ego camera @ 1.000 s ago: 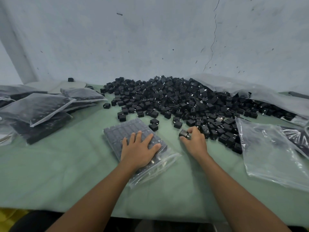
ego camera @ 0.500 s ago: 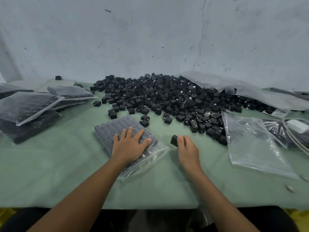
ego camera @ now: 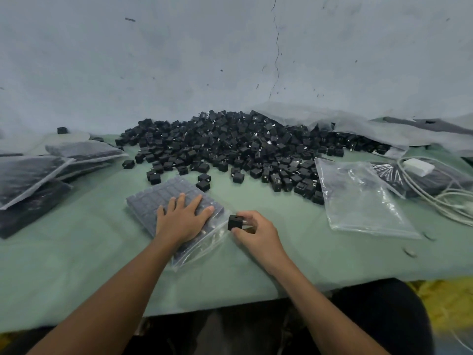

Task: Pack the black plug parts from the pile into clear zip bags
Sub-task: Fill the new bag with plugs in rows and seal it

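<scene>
**Me:** Since a second ago, my right hand (ego camera: pixel 258 234) has left the near edge of the pile (ego camera: pixel 243 149) and brought one plug part (ego camera: pixel 235 222) across to the zip bag (ego camera: pixel 158 196) in front of me.

**Asker:** How are you holding it?

**Me:** My thumb and curled fingers pinch it from the right, and its black body sticks out to the left. It sits just above the cloth, touching the bag's loose clear end. Whether it is already inside the plastic, I cannot tell.

**Asker:** And the other hand?

**Me:** My left hand (ego camera: pixel 183 221) lies flat on top of the bag, with the fingers straight, a little spread and pointing away from me. It presses on the rows of parts already packed inside and grips nothing.

**Asker:** Where is the rest of the stock?

**Me:** The pile spreads across the far side of the green cloth (ego camera: pixel 76 265) up to the wall, and a few loose parts lie just beyond the bag. The packed bags (ego camera: pixel 30 175) are stacked at my left. The empty clear bags (ego camera: pixel 358 201) lie at my right, near the pile's edge. A white cable (ego camera: pixel 435 198) is coiled beyond them at the far right.
</scene>
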